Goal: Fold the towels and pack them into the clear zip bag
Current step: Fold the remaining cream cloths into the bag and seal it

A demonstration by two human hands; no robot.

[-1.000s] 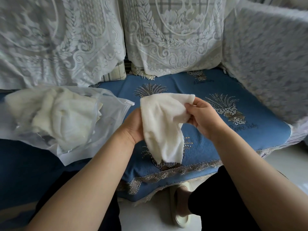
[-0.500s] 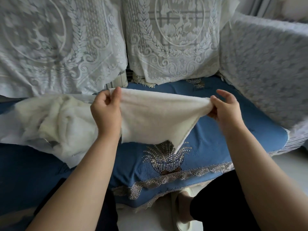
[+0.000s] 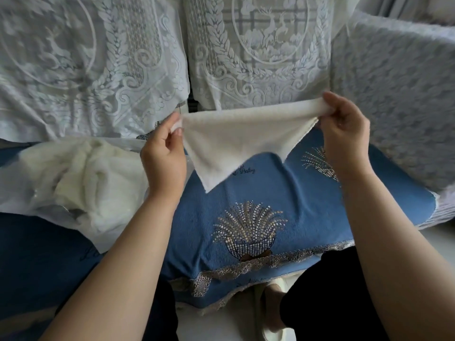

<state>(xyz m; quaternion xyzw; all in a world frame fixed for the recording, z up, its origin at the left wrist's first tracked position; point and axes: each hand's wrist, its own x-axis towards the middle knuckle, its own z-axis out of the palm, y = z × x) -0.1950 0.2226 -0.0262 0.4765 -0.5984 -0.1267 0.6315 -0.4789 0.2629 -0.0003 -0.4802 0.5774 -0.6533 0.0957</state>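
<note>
Sofa seat under a blue knitted cover (image 3: 320,205), beaded basket-and-sheaf motif (image 3: 246,232) worked at centre front, a second like it further right. Small stitched word "Baby" on the blue. Beaded lace trim (image 3: 258,264) runs along the front edge. Two back cushions draped in white lace (image 3: 258,57), deer in oval medallions, leaf borders, scrollwork. Right armrest (image 3: 398,94) under paler patterned lace. Pale floor (image 3: 221,323) below the seat edge. Soft, even daylight, faint shadows.

1. A cream towel (image 3: 236,141) hangs stretched in the air before me, its top edge taut, one corner pointing down.
2. The clear zip bag (image 3: 123,217) lies to my left, holding crumpled cream towels (image 3: 81,173).
</note>
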